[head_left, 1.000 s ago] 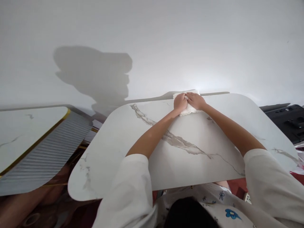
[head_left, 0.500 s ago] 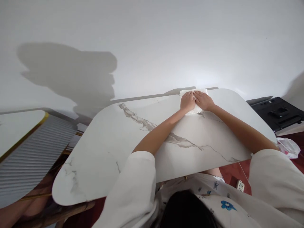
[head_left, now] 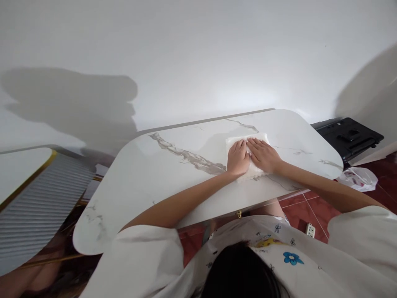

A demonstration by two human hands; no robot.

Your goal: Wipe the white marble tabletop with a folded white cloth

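Head view, cloth: a white, soft, roughly square cloth [head_left: 253, 169] lies spread on the desk, right of the frame's centre, partly covered by both hands.
Left hand: the bare left hand [head_left: 238, 158] rests palm down on the cloth's left part, fingers stretched toward the top of the frame, laid on it without clenching.
Right hand: the bare right hand [head_left: 264, 155] lies palm down just beside it, fingers slanting to the upper left, likewise flattened on the cloth rather than closed around it.
Desk: a white, marble-patterned desk [head_left: 133, 186] with rounded corners and grey-brown veins spans the middle of the frame; a small gold-coloured knob [head_left: 238, 214] shows below its near edge.
Right side of the frame: a black, flat, hard-looking case [head_left: 349, 136] beyond the desk's end; a whitish, crumpled plastic bag [head_left: 361, 179] beneath; a pale power strip [head_left: 310, 230] on the dark red tiled floor [head_left: 296, 211].
Left side: a white-topped cabinet [head_left: 46, 194] with gold trim and a grey ribbed side.
Wall: a plain white wall [head_left: 198, 54] fills the top, a dark shadow [head_left: 71, 99] at upper left.
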